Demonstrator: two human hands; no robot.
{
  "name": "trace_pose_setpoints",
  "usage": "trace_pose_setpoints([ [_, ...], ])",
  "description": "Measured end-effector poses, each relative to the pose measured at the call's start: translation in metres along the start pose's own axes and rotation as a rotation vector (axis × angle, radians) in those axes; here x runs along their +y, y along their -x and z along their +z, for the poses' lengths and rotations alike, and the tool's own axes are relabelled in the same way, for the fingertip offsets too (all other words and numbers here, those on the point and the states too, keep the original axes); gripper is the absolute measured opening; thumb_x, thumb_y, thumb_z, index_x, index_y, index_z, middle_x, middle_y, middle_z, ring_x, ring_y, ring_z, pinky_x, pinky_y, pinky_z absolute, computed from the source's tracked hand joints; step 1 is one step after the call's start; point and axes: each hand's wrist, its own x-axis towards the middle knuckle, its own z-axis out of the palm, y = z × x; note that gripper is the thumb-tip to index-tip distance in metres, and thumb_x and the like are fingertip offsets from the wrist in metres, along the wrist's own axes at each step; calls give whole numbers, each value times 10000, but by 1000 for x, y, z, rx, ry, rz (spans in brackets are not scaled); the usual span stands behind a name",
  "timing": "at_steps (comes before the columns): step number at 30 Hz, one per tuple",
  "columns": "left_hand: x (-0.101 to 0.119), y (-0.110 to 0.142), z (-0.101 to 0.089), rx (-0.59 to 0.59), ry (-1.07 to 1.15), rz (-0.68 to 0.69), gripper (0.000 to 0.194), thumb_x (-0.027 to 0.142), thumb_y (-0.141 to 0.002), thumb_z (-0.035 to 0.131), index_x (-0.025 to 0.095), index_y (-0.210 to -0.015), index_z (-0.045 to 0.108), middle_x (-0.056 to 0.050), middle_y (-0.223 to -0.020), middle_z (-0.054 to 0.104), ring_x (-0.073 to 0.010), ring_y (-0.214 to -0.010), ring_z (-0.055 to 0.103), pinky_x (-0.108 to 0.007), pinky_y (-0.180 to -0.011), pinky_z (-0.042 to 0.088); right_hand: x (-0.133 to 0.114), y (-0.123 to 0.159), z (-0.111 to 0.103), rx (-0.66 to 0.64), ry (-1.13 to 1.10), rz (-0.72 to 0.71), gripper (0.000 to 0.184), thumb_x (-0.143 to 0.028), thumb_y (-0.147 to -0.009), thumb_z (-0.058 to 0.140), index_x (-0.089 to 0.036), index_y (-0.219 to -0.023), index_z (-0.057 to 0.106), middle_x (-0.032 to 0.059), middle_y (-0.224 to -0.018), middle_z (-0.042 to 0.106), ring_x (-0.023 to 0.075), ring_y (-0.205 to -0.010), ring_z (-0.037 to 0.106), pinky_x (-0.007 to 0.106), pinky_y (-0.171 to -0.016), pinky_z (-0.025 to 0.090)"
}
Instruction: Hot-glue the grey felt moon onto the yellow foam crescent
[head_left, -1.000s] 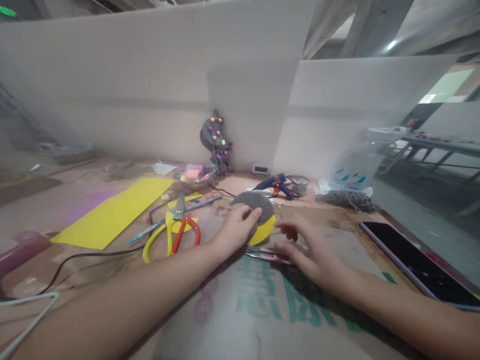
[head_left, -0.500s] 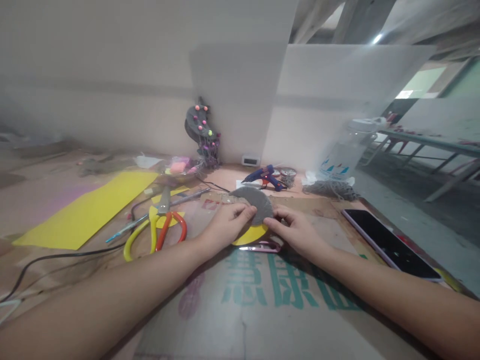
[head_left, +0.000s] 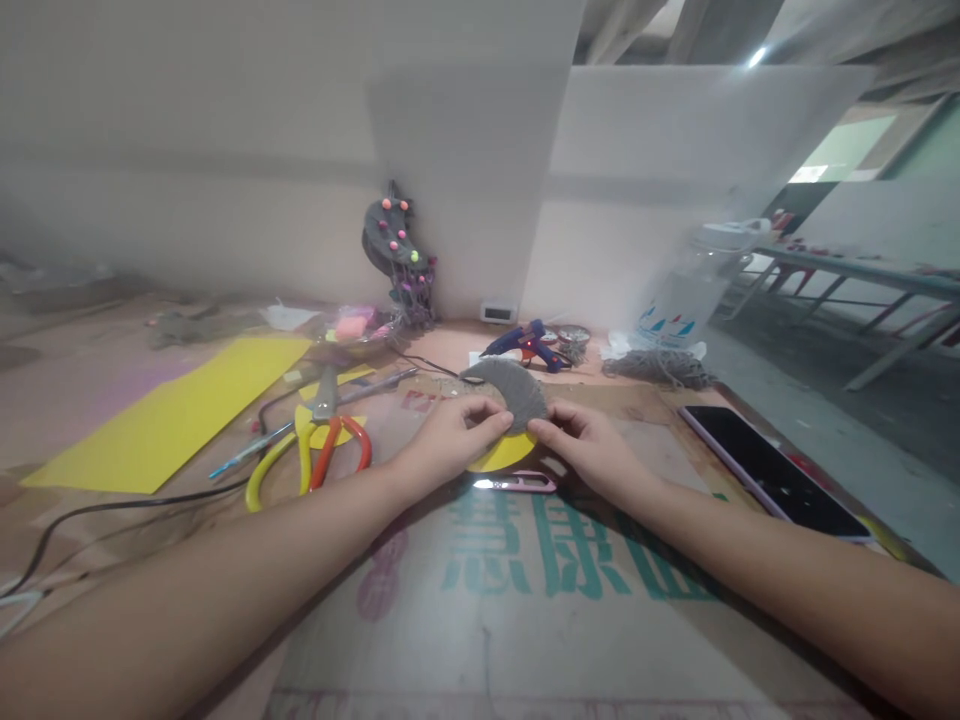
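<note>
A: What do we see in the head view?

B: At the center of the frame, we see two bare hands meeting over a grey crescent [head_left: 521, 385], a yellow piece [head_left: 504, 456] showing along its lower edge.

A: How do we read each grip?

B: We find the left hand [head_left: 461, 430] narrowed, thumb and fingers holding the crescent at its inner side; the right hand [head_left: 581, 440] pinches its lower right edge, thumb on top.

A: And around them?

B: Just below the hands we spot a pink-handled cutter [head_left: 536, 483] on printed cardboard [head_left: 420, 650]. Left of center lie scissors [head_left: 305, 440] with red and yellow handles, near a yellow sheet [head_left: 172, 415] at middle left.

A: Beyond the crescent?

B: We note a blue glue gun [head_left: 529, 340] on the bench [head_left: 450, 340], and, above and to the left, a beaded grey ornament [head_left: 386, 240] against the pale wall [head_left: 465, 150]. At right we have a dark-screened phone [head_left: 772, 470] and, higher up, a blurred clear bottle [head_left: 679, 300].
</note>
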Motion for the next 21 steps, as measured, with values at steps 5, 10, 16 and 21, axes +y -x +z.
trace_pose_setpoints([
  [5,-5,-2,-1,39,9,45,293,435,-815,553,155,-768,627,-13,-791,642,-158,-766,579,-244,-702,445,-1,0,1,8,-68,12,273,-430,-806,611,-167,-866,656,33,-814,661,175,-755,605,292,-697,489],
  [10,-1,-2,-1,49,70,-2,273,421,-794,570,155,-753,616,-2,-751,621,-141,-713,555,-230,-651,427,0,-1,1,-11,-67,12,257,-419,-795,618,-167,-840,642,19,-779,629,159,-725,581,285,-684,478],
  [16,1,0,0,69,15,-77,376,507,-782,558,147,-700,628,-24,-702,649,-166,-683,582,-254,-613,427,-2,0,2,-8,-35,3,276,-443,-813,591,-170,-786,627,16,-757,624,156,-713,580,271,-666,469],
  [21,0,0,0,92,-67,-124,437,558,-767,563,131,-733,651,-57,-743,688,-191,-693,606,-264,-578,424,-3,2,3,10,-110,57,290,-470,-816,587,-183,-783,600,-11,-650,592,126,-570,543,247,-548,436],
])
